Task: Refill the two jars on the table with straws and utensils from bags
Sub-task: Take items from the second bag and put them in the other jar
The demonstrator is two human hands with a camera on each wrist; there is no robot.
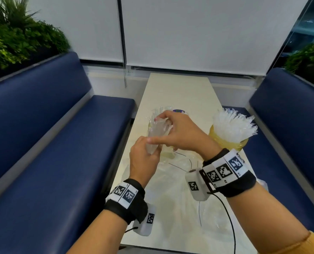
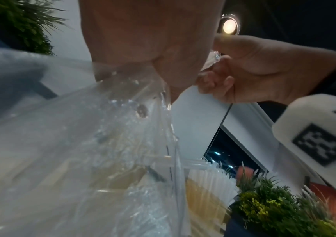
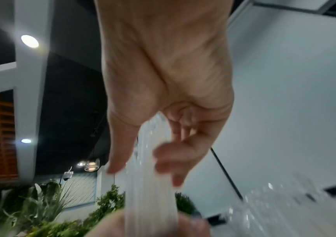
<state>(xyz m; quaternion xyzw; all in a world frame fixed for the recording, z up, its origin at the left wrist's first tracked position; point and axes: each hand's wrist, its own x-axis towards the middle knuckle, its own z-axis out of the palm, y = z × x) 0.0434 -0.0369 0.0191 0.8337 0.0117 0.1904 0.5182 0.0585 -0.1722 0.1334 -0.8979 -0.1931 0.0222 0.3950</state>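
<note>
A bundle of clear-wrapped straws (image 1: 157, 132) is held slanted above the table (image 1: 172, 88). My left hand (image 1: 149, 148) grips its lower end. My right hand (image 1: 159, 125) pinches the upper part between thumb and fingers, and the right wrist view shows those fingers (image 3: 169, 162) curled round the bundle (image 3: 152, 192). At the right stands a yellowish jar (image 1: 226, 143) packed with wrapped straws (image 1: 231, 123). A second jar (image 1: 168, 154) is mostly hidden behind my hands. A clear plastic bag (image 1: 180, 182) lies on the table below my wrists, and it hangs close to the left wrist camera as the bag (image 2: 102, 144).
Blue padded benches (image 1: 51, 143) run along both sides of the narrow table. Green plants (image 1: 15, 37) stand behind the left bench and at the far right. A small round object with a purple top (image 1: 178, 111) lies behind my right hand. White blinds close off the far end.
</note>
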